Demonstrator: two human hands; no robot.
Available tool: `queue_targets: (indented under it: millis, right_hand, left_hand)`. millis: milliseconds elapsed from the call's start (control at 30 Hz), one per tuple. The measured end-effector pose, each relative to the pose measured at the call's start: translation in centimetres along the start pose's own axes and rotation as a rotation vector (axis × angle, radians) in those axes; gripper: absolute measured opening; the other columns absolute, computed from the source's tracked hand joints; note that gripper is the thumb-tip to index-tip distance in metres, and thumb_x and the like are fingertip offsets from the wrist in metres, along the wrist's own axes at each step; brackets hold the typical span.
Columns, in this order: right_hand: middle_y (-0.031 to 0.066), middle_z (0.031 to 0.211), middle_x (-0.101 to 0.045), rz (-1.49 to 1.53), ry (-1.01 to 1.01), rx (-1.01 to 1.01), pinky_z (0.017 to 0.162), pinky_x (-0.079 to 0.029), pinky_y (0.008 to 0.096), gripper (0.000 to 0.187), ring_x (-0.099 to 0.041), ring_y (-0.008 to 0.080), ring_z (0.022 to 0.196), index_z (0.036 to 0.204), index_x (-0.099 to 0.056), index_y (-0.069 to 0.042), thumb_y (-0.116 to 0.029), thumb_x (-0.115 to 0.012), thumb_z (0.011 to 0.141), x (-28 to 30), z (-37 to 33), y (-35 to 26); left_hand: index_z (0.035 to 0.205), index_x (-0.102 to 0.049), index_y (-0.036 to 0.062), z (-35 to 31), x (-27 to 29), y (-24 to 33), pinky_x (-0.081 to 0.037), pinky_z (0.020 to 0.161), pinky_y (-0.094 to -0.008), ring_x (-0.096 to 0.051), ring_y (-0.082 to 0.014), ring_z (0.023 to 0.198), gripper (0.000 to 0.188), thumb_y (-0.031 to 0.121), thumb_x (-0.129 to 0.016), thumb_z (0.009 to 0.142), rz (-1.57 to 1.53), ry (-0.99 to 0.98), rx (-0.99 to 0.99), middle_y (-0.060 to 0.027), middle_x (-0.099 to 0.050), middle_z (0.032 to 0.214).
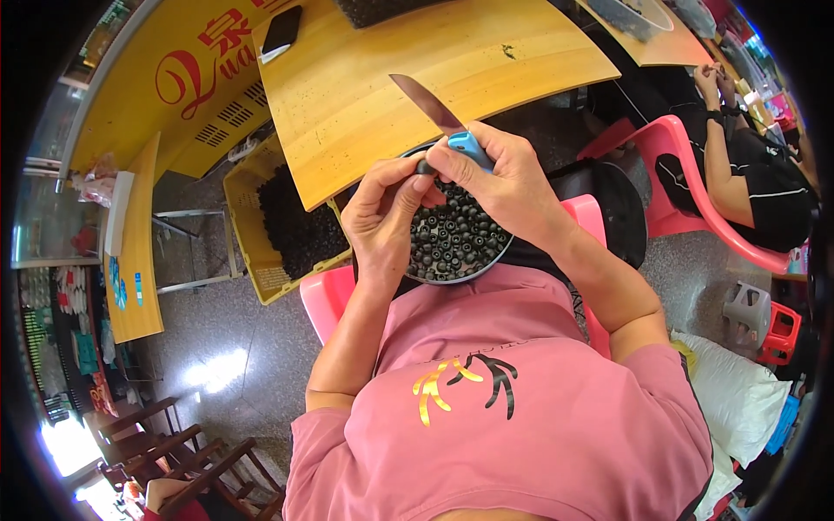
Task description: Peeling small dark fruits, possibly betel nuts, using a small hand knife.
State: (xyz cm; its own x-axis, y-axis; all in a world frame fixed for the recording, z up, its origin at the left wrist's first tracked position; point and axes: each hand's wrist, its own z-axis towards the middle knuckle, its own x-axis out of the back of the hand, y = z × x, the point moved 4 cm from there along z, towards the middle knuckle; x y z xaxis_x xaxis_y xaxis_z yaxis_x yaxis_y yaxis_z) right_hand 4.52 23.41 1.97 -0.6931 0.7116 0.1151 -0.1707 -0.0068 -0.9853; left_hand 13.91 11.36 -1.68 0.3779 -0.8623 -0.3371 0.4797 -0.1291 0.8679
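Observation:
My right hand [512,178] is closed around the blue handle of a knife [427,104]. The blade points up and away to the left, over the table's near edge. In my left hand [380,217], a small dark round piece [424,167] is pinched between thumb and fingers, and my right thumb presses close beside it. Below both hands, a round bowl [465,280] rests on my lap. Many small dark round pieces [452,233] fill it, several with a hole or hollow showing. My hands cover its far left part.
Ahead stands a wooden table [391,78] with a phone [282,28] and a dark tray [391,9]. At left, a yellow crate [248,208] holds dark material. A person in black [756,182] sits at right on a pink chair [665,178]. White sacks [730,391] lie behind right.

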Motion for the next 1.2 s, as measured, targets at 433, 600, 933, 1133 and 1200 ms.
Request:
queue_targets:
  millis: [433,600,933,1133,1200]
  right_hand:
    - [-0.0009,0.077,-0.061,-0.143,0.049,-0.017,0.068,-0.042,0.019,0.019,-0.054,0.0046,0.073,0.096,-0.065,0.001,-0.018,-0.063,0.095,3.4,0.3,1.4]
    - [-0.0017,0.076,-0.06,-0.184,0.031,0.0,0.067,-0.042,0.019,0.021,-0.053,0.0038,0.072,0.097,-0.064,0.001,-0.019,-0.063,0.095,4.4,0.8,2.2]
    - [-0.0029,0.076,-0.059,-0.218,-0.036,-0.023,0.064,-0.041,0.0188,0.026,-0.051,0.003,0.071,0.097,-0.065,0.001,-0.025,-0.065,0.094,3.4,0.4,2.0]
    - [-0.0013,0.078,-0.061,-0.129,-0.02,-0.015,0.068,-0.045,0.0197,0.025,-0.055,0.0043,0.075,0.095,-0.064,0.002,-0.023,-0.064,0.095,3.7,-0.4,2.4]
    - [-0.0004,0.079,-0.062,-0.182,-0.039,-0.04,0.07,-0.046,0.0199,0.023,-0.056,0.0045,0.075,0.094,-0.064,0.003,-0.021,-0.064,0.095,4.0,-0.5,2.8]
  left_hand:
    - [0.107,-0.062,-0.0014,2.4,11.2,6.0,-0.048,0.065,-0.0201,-0.059,-0.0092,0.07,0.019,0.004,-0.067,0.089,0.607,0.427,-0.199,-0.0048,-0.064,0.085]
    - [0.109,-0.063,0.0013,2.6,17.6,8.2,-0.048,0.079,-0.0238,-0.058,-0.012,0.091,0.022,0.003,-0.067,0.088,1.312,0.524,-0.208,-0.0067,-0.061,0.106]
    - [0.097,-0.065,0.0028,2.3,0.7,0.2,-0.051,0.071,-0.0402,-0.063,-0.0331,0.084,0.016,0.007,-0.066,0.081,1.123,-0.817,-0.091,-0.0131,-0.063,0.091]
    - [0.089,-0.06,0.0046,2.1,-0.8,-4.7,-0.05,0.069,-0.0439,-0.063,-0.0337,0.082,0.013,0.01,-0.067,0.08,1.438,-1.029,-0.083,-0.0128,-0.061,0.092]
    - [0.086,-0.059,0.0047,2.0,-0.8,-5.0,-0.05,0.069,-0.0446,-0.063,-0.0336,0.081,0.012,0.012,-0.067,0.08,1.433,-1.038,-0.092,-0.0127,-0.061,0.09]
